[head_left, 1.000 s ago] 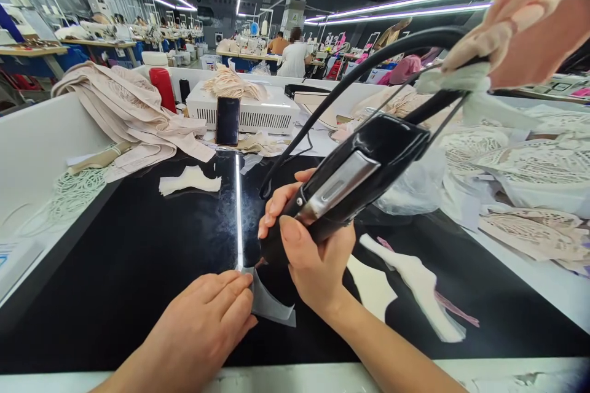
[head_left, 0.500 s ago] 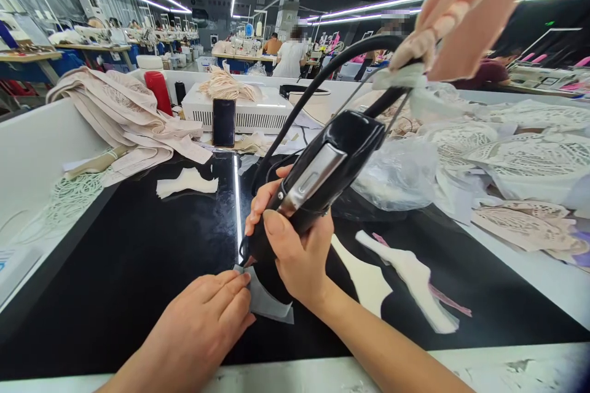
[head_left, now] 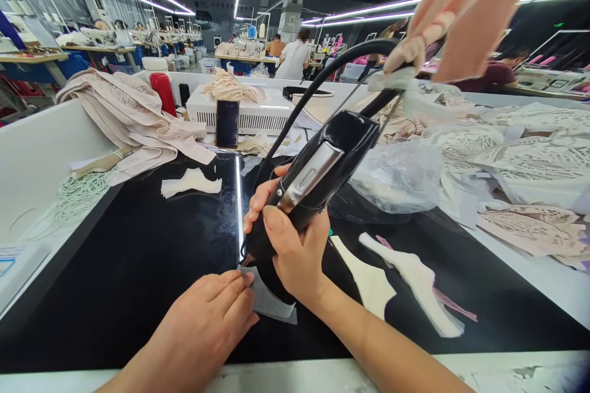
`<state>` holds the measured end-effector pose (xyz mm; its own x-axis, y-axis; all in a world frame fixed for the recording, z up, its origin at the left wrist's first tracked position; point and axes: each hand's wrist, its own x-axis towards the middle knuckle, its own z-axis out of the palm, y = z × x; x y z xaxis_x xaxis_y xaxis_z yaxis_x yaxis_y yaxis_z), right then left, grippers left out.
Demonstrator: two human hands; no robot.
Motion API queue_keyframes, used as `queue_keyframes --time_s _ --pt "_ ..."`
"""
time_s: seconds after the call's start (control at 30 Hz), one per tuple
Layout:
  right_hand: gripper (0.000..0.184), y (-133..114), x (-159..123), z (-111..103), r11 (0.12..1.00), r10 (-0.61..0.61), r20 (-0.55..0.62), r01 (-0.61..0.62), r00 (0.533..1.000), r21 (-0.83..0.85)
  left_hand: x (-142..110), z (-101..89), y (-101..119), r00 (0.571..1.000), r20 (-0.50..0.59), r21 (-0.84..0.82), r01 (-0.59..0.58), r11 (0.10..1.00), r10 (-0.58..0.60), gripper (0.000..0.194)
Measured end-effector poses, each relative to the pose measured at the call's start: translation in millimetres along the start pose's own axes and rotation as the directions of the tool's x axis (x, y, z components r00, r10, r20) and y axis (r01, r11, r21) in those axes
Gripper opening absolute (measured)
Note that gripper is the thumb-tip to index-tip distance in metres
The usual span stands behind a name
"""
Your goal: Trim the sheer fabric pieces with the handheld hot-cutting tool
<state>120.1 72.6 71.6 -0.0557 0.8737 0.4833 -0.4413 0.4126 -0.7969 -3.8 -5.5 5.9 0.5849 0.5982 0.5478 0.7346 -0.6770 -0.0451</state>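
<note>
My right hand is wrapped round a black hand-held tool with a silver panel, held tilted with its tip down on a small grey fabric piece on the black tabletop. A thick black cable arcs up from the tool's rear. My left hand lies flat with fingers together, its fingertips pressing the left edge of the grey piece. White cut fabric shapes lie just right of my right forearm.
Beige garments are heaped at the left, a white machine box with a phone leaning on it stands behind, and lace pieces and a plastic bag fill the right. Pink fabric hangs overhead. People work in the background.
My right hand and the tool have shifted a little left and lower along the grey piece. My left hand stays pressed on it.
</note>
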Motion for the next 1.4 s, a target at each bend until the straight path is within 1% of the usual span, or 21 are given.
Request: queue_keyframes --time_s 0.2,0.3,0.5,0.67,0.83,1.07,1.3,1.4 --pt "0.025 3 0 3 0.999 -0.006 -0.021 0.005 1.000 -0.050 0 -0.3 1 1.000 0.004 -0.024 0.023 0.999 -0.023 0.045" --pt "0.026 0 1 1 0.999 0.003 -0.005 -0.003 1.000 -0.039 1 -2.8 1 1.000 0.016 -0.031 0.025 0.999 -0.024 0.047" --pt "0.033 -13 -4 -15 1.000 -0.006 -0.038 0.006 0.999 -0.014 3 -9.0 -1 0.997 0.082 -0.038 0.008 0.999 -0.005 0.053" --pt "0.040 -26 -20 -30 1.000 0.013 0.003 -0.013 1.000 -0.015 3 -12.6 -3 0.996 0.091 -0.033 -0.010 0.999 0.013 0.048" --pt "0.039 -40 -35 -41 1.000 0.024 0.020 -0.024 1.000 0.008 0 -12.1 -5 0.994 0.095 -0.036 -0.043 0.998 0.046 0.044" --pt "0.045 -46 -40 -41 0.999 0.047 -0.010 -0.047 0.999 0.026 -2 -13.9 -7 0.996 0.083 -0.070 -0.026 0.997 0.032 0.040" --pt "0.051 -51 -43 -41 0.997 0.068 -0.049 -0.070 0.996 -0.037 -3 -13.3 -7 0.995 0.095 -0.075 -0.026 0.997 0.033 0.040" --pt "0.052 -51 -45 -40 0.996 0.076 -0.056 -0.078 0.996 -0.038 -4 -11.6 -8 0.995 0.093 -0.065 -0.040 0.997 0.046 0.040"
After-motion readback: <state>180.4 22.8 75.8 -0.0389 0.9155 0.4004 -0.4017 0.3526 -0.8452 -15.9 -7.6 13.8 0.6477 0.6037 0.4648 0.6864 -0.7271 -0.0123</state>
